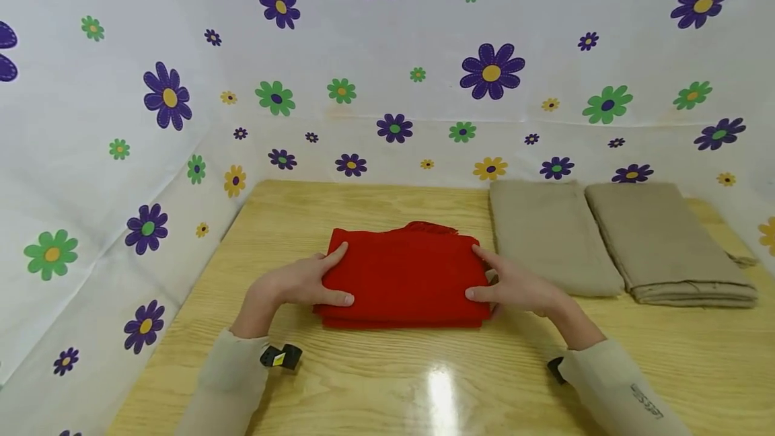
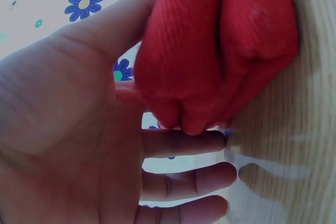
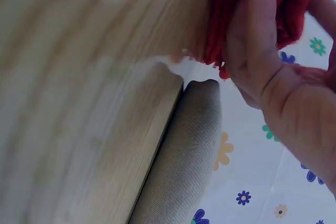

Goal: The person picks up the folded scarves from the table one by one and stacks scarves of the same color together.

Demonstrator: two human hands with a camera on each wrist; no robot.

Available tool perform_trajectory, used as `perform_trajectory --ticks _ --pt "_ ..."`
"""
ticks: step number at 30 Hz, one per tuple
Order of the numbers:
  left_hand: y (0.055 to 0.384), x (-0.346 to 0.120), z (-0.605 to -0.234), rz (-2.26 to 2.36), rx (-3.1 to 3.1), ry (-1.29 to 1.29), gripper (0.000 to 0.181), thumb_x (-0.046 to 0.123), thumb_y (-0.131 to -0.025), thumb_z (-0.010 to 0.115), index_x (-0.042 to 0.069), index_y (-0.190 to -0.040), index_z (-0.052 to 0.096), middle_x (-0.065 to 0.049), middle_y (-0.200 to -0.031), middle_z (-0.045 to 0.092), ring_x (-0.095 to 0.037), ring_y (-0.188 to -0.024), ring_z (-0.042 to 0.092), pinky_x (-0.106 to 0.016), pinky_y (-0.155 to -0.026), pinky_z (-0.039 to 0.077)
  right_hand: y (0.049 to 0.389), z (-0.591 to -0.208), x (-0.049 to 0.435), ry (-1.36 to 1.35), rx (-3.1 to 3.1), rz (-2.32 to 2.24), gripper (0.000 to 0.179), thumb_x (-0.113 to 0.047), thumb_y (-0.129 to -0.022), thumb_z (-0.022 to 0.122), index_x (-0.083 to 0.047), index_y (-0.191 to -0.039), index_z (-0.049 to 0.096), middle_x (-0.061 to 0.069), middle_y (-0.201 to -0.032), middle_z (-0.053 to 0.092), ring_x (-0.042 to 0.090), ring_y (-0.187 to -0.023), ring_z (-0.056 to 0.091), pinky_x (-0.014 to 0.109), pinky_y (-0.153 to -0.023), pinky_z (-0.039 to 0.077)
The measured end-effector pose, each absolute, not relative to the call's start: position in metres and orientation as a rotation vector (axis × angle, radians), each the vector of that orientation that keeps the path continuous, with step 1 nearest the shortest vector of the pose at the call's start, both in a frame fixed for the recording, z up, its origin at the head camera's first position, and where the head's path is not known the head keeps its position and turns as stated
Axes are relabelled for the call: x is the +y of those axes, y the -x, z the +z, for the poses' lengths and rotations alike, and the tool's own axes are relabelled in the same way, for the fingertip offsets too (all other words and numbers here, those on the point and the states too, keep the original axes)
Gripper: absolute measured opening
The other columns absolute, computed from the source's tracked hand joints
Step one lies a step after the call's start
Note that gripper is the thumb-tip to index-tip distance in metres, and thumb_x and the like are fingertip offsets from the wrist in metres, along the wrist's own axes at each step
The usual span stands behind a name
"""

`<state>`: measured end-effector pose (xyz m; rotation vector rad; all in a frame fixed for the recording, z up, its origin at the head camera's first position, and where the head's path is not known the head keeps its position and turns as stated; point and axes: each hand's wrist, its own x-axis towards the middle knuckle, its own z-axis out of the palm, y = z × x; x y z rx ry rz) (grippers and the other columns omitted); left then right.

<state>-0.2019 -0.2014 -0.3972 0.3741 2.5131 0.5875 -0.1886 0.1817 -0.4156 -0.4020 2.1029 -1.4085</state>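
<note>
A folded red scarf point(image 1: 406, 276) with a fringe at its far edge lies on the wooden table in front of me. My left hand point(image 1: 298, 282) holds its left end, with two fingertips on the top face. In the left wrist view, the thumb and a finger hold the thick folded layers, while the other fingers stretch out straight below them. At the opposite end, my right hand point(image 1: 522, 286) grips the scarf, two fingertips likewise on top. The right wrist view shows fingers against the fringed side; part of that hand is hidden by the cloth.
Two folded beige cloths stand side by side at the right: one point(image 1: 551, 237) close to my right hand, the other point(image 1: 669, 244) farther right. A white flowered sheet point(image 1: 363, 39) hangs behind and to the left of the table point(image 1: 363, 382).
</note>
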Motion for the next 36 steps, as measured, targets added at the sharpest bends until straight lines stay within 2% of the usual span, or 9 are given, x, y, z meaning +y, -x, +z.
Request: perform_trajectory --ticks 4,9,16,18,20,22,24,28,36 --pt "0.203 -0.199 -0.397 0.606 2.506 -0.38 0.107 0.05 -0.082 0.075 0.013 -0.16 0.012 -0.028 -0.153 0.03 -0.042 -0.132 0.039 -0.053 -0.103 0.043 0.186 -0.413 0.186 0.481 2.173 -1.507 0.079 -0.009 -0.096 0.063 0.002 -0.156 0.013 0.022 -0.111 0.05 0.024 -0.082 0.059 0.037 -0.066 0.058" --pt "0.202 -0.197 -0.398 0.629 2.485 -0.374 0.107 0.049 -0.082 0.075 0.012 -0.16 0.011 -0.029 -0.155 0.026 -0.043 -0.133 0.037 -0.055 -0.104 0.043 0.186 -0.411 0.187 0.509 2.246 -1.595 0.066 -0.005 -0.097 0.06 0.003 -0.152 0.026 0.017 -0.102 0.047 0.024 -0.085 0.054 0.033 -0.065 0.056" --pt "0.201 -0.193 -0.397 0.6 2.512 -0.37 0.107 0.05 -0.083 0.074 0.012 -0.16 0.01 -0.029 -0.154 0.025 -0.044 -0.131 0.038 -0.055 -0.103 0.043 0.186 -0.414 0.188 0.516 2.317 -1.258 0.072 -0.015 -0.1 0.057 0.008 -0.154 0.016 0.02 -0.108 0.06 0.021 -0.068 0.059 0.034 -0.064 0.056" --pt "0.197 -0.191 -0.394 0.549 2.56 -0.381 0.107 0.051 -0.083 0.074 0.01 -0.16 0.012 -0.029 -0.156 0.021 -0.047 -0.133 0.034 -0.058 -0.102 0.042 0.184 -0.41 0.186 0.573 2.414 -1.164 0.073 -0.017 -0.101 0.057 0.008 -0.155 0.015 0.027 -0.125 0.054 0.026 -0.081 0.06 0.04 -0.075 0.056" --pt "0.193 -0.188 -0.389 0.493 2.637 -0.43 0.107 0.053 -0.083 0.073 0.008 -0.159 0.013 -0.027 -0.159 0.015 -0.049 -0.137 0.028 -0.062 -0.102 0.041 0.182 -0.404 0.18 0.63 2.562 -1.055 0.074 -0.021 -0.101 0.058 0.005 -0.156 0.016 0.029 -0.144 0.041 0.036 -0.105 0.058 0.049 -0.091 0.051" --pt "0.19 -0.183 -0.386 0.454 2.718 -0.512 0.107 0.055 -0.083 0.073 0.008 -0.159 0.015 -0.025 -0.161 0.009 -0.05 -0.142 0.02 -0.064 -0.104 0.037 0.179 -0.399 0.169 0.71 2.707 -0.901 0.075 -0.03 -0.1 0.058 -0.001 -0.157 0.018 0.027 -0.156 0.024 0.044 -0.129 0.044 0.057 -0.105 0.039" --pt "0.19 -0.178 -0.386 0.436 2.768 -0.6 0.107 0.057 -0.083 0.071 0.008 -0.159 0.015 -0.023 -0.163 0.005 -0.049 -0.145 0.015 -0.064 -0.108 0.032 0.178 -0.398 0.154 0.808 2.763 -0.767 0.079 -0.039 -0.1 0.057 -0.007 -0.159 0.016 0.022 -0.163 0.012 0.046 -0.146 0.019 0.064 -0.113 0.024" --pt "0.193 -0.174 -0.397 0.39 2.767 -0.657 0.107 0.062 -0.085 0.066 0.005 -0.159 0.014 -0.023 -0.164 0.006 -0.047 -0.148 0.012 -0.061 -0.115 0.022 0.182 -0.404 0.123 0.965 2.729 -0.519 0.082 -0.056 -0.099 0.047 -0.015 -0.16 0.011 0.014 -0.166 0.002 0.039 -0.152 -0.001 0.063 -0.117 0.01" --pt "0.201 -0.174 -0.417 0.374 2.714 -0.677 0.111 0.065 -0.087 0.06 -0.004 -0.156 0.008 -0.024 -0.164 0.002 -0.044 -0.15 0.005 -0.059 -0.119 0.013 0.196 -0.42 0.123 0.768 2.663 -0.41 0.093 -0.067 -0.095 0.045 -0.018 -0.16 0.002 0.009 -0.166 -0.009 0.033 -0.152 -0.008 0.066 -0.116 0.005"
